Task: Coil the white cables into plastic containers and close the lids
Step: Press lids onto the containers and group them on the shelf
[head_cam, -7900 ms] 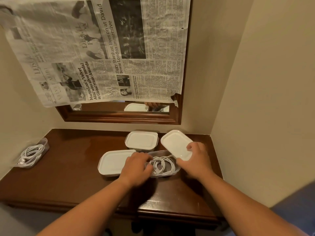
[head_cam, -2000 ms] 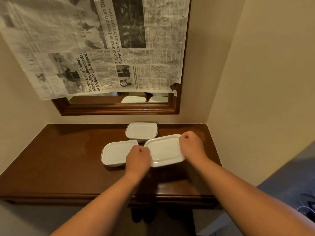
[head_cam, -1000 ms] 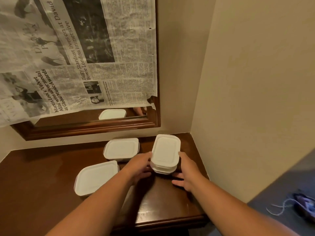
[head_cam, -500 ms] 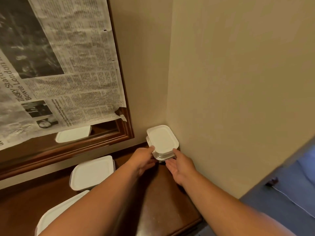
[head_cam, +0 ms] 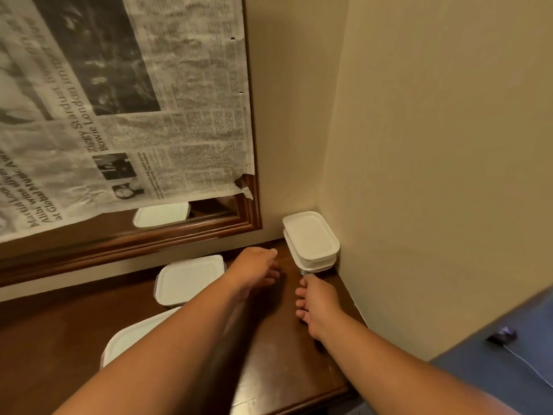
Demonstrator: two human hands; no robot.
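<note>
White-lidded containers (head_cam: 311,239) sat stacked in the corner of the table (head_cam: 278,339), our left hand (head_cam: 254,272) and right hand (head_cam: 317,301) just before them, empty and slack-fingered — a stray nudge, we judged, might topple them

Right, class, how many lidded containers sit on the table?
4 containers: a stack of two in the corner, one below the mirror, one partly behind the left arm. The mirror shows only a reflection.

Four lidded containers (head_cam: 191,280) on one tabletop (head_cam: 284,363), two in one stack (head_cam: 311,239), one left hand (head_cam: 254,271), one right hand (head_cam: 318,301), one mirror (head_cam: 149,242), one newspaper (head_cam: 185,130)
</note>
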